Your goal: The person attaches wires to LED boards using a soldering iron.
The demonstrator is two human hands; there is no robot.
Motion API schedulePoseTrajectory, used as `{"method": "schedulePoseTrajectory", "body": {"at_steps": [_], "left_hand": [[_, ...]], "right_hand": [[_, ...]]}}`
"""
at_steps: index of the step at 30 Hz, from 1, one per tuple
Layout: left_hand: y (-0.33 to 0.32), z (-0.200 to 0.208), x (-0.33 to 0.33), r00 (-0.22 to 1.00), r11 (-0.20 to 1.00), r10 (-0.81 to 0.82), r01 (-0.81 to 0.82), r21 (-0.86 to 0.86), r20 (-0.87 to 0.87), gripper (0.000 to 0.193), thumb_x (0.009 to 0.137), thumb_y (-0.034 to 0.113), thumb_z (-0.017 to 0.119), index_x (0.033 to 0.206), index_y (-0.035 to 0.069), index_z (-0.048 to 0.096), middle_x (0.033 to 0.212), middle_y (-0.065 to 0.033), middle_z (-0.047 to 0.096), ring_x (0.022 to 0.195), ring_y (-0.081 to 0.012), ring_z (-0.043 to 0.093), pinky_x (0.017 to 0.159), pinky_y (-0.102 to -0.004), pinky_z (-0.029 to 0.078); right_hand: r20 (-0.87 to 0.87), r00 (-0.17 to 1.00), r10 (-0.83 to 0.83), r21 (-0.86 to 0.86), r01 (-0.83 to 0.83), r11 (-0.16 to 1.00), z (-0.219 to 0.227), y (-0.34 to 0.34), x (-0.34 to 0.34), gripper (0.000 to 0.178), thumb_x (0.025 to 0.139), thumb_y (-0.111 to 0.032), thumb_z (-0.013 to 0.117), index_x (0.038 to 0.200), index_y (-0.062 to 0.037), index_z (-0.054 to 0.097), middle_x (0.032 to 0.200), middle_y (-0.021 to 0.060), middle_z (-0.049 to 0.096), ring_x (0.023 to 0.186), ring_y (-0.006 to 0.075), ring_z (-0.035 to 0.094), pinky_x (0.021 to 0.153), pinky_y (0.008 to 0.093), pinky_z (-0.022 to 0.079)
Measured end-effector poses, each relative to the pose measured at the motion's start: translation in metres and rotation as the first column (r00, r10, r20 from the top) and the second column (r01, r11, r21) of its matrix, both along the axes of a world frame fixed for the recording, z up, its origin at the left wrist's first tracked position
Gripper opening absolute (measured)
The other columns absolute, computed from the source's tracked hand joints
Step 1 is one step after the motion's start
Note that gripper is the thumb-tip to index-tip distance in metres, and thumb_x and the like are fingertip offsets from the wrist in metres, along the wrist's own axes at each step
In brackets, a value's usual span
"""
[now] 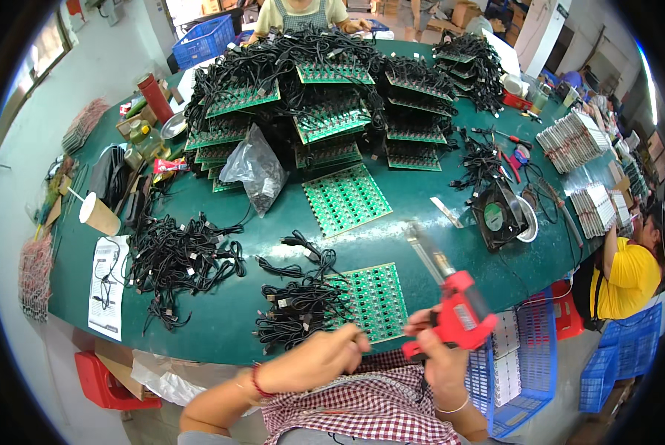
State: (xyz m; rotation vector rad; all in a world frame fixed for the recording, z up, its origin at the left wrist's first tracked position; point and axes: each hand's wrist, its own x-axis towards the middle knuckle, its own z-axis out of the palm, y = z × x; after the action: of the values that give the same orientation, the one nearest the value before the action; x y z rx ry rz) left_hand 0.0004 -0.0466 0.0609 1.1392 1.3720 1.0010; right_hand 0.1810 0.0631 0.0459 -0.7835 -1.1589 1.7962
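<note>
My right hand [445, 363] is wrapped round the grip of a red pistol-shaped tool [462, 315]. The tool's long narrow metallic front is smeared by motion and points up and away over the table. Lower middle, my left hand [332, 357] is closed near the table's front edge; whatever its fingers hold is hidden. Just beyond it lies a green circuit board [373, 297] with rows of small parts. Black USB cables [295, 308] are bunched along and over that board's left side. Farther back, another green circuit board [346, 199] lies flat on the table.
Stacked boards with black cables [332, 126] rise at the back, a plastic bag [257, 170] before them. Loose cables [180, 256] and a paper cup [99, 215] are left; a fan [495, 215] is right. A blue crate [533, 363] stands beside me. Two people sit around.
</note>
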Motion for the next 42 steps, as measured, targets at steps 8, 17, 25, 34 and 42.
{"method": "schedulePoseTrajectory", "body": {"at_steps": [8,17,25,34,42], "left_hand": [[0.003,-0.037,0.041,0.936,0.962,0.195,-0.124,0.244,-0.294,0.017,0.088,0.013,0.051,0.080,0.000,0.057,0.061,-0.0200,0.057,0.053,-0.0381,0.058,0.049,-0.0457,0.046],[-0.002,-0.034,0.047,0.946,0.942,0.303,-0.279,0.188,-0.114,0.012,0.084,0.005,0.061,0.089,-0.002,0.053,0.063,-0.0160,0.059,0.054,-0.0250,0.062,0.051,-0.0345,0.047],[0.008,-0.055,0.056,0.830,0.856,0.500,-0.517,0.005,0.245,0.008,0.091,0.005,0.056,0.085,0.003,0.051,0.066,0.0057,0.051,0.056,0.0002,0.041,0.047,-0.0188,0.031],[0.004,-0.067,0.060,0.786,0.829,0.560,-0.535,-0.166,0.262,0.006,0.089,0.003,0.055,0.085,0.003,0.051,0.066,0.0061,0.052,0.053,0.0026,0.038,0.046,-0.0170,0.027],[0.005,-0.071,0.068,0.817,0.834,0.541,-0.551,-0.005,0.201,0.007,0.086,0.001,0.059,0.088,-0.001,0.053,0.074,0.0022,0.056,0.061,-0.0005,0.048,0.053,-0.0173,0.038]], "right_hand": [[0.220,0.953,0.210,-0.085,-0.195,0.977,0.002,-0.015,-0.001,0.013,0.085,0.000,0.065,0.097,-0.0006,0.059,0.088,0.0034,0.062,0.081,0.0101,0.061,0.072,0.0254,0.052],[0.347,0.921,0.179,-0.024,-0.183,0.983,-0.017,-0.022,0.010,0.011,0.083,-0.002,0.068,0.092,-0.0021,0.062,0.082,-0.0006,0.061,0.071,0.0066,0.057,0.063,0.0232,0.046],[0.033,0.978,0.207,-0.233,-0.193,0.953,-0.023,-0.006,-0.006,0.039,0.082,0.004,0.065,0.117,0.0004,0.048,0.088,0.0074,0.063,0.076,0.0145,0.061,0.069,0.0296,0.050],[0.280,0.936,0.215,-0.161,-0.175,0.971,-0.033,-0.016,-0.002,0.011,0.085,-0.002,0.066,0.095,-0.0017,0.061,0.077,-0.0014,0.057,0.063,0.0048,0.052,0.054,0.0213,0.042],[0.331,0.921,0.207,-0.070,-0.195,0.978,-0.034,-0.014,-0.001,0.007,0.084,-0.001,0.064,0.090,-0.0020,0.060,0.069,-0.0028,0.054,0.059,0.0038,0.049,0.052,0.0210,0.039]]}}
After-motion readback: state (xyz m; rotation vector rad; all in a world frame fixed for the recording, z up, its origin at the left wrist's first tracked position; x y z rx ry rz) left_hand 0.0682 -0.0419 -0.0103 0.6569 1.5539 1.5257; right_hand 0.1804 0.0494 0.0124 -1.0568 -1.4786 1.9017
